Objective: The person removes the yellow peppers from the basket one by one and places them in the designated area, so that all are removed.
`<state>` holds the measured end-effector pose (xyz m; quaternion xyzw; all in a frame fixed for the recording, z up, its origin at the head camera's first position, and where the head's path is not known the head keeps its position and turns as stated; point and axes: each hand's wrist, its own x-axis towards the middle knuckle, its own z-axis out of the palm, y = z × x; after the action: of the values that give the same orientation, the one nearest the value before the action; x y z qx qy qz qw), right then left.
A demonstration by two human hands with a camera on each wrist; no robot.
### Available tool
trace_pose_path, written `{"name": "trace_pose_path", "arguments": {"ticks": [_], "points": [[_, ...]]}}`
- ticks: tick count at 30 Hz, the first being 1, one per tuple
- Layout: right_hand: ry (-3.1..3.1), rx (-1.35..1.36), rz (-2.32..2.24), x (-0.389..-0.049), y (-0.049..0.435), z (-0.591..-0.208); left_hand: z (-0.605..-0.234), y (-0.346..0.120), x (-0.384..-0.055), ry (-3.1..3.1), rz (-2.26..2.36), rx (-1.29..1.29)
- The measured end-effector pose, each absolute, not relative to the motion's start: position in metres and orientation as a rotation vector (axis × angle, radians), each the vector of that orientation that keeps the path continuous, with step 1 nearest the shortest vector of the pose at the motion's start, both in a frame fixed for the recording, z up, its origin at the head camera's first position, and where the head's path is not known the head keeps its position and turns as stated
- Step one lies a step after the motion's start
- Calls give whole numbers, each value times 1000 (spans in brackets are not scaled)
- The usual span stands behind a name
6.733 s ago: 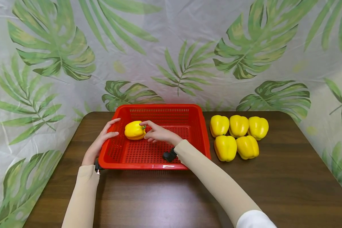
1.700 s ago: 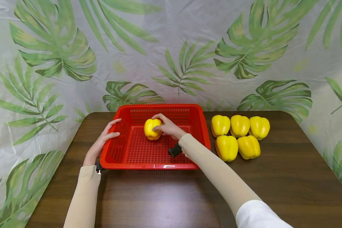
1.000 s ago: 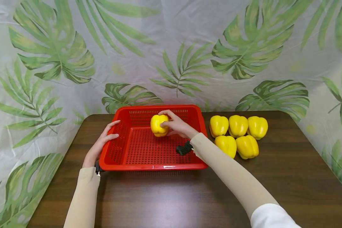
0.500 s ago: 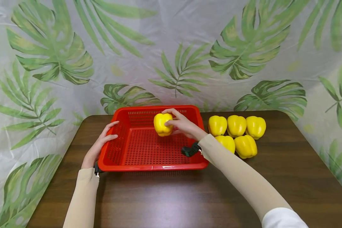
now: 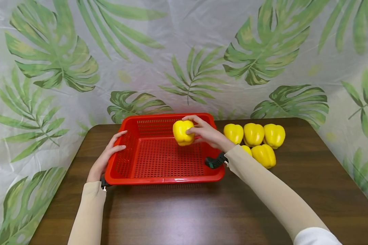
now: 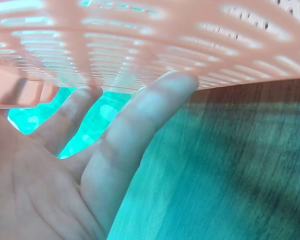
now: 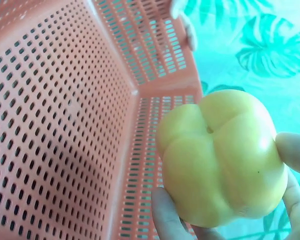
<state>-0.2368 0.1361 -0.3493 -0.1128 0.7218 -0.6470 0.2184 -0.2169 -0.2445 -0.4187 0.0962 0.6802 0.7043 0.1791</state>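
Note:
My right hand (image 5: 207, 132) grips a yellow bell pepper (image 5: 183, 133) above the right back part of the red plastic basket (image 5: 164, 180). Seen from the right wrist, the bell pepper (image 7: 222, 160) has its lobed bottom toward the camera, with fingertips on both sides of it. My left hand (image 5: 105, 158) holds the basket's left rim, fingertips reaching over the edge. In the left wrist view, fingers of the left hand (image 6: 110, 150) lie against the slotted outer wall of the basket (image 6: 155, 55).
To the right of the basket, several yellow bell peppers (image 5: 254, 134) stand in two rows; the right forearm partly hides the front row. The dark wooden table (image 5: 159, 217) carries everything. A leaf-patterned cloth (image 5: 184, 51) hangs behind it.
The bell pepper lay at the basket's left; my right hand, first touching its stem, has gripped it, stood it bottom-up and carried it up and right. My left hand stays at the rim.

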Motion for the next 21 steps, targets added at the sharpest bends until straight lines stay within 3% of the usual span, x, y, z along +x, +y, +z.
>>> {"name": "trace_pose_path", "arguments": {"ticks": [21], "points": [[2048, -360, -1794, -222, 173, -342, -421, -245, -218, 1926, 1998, 282]]}}
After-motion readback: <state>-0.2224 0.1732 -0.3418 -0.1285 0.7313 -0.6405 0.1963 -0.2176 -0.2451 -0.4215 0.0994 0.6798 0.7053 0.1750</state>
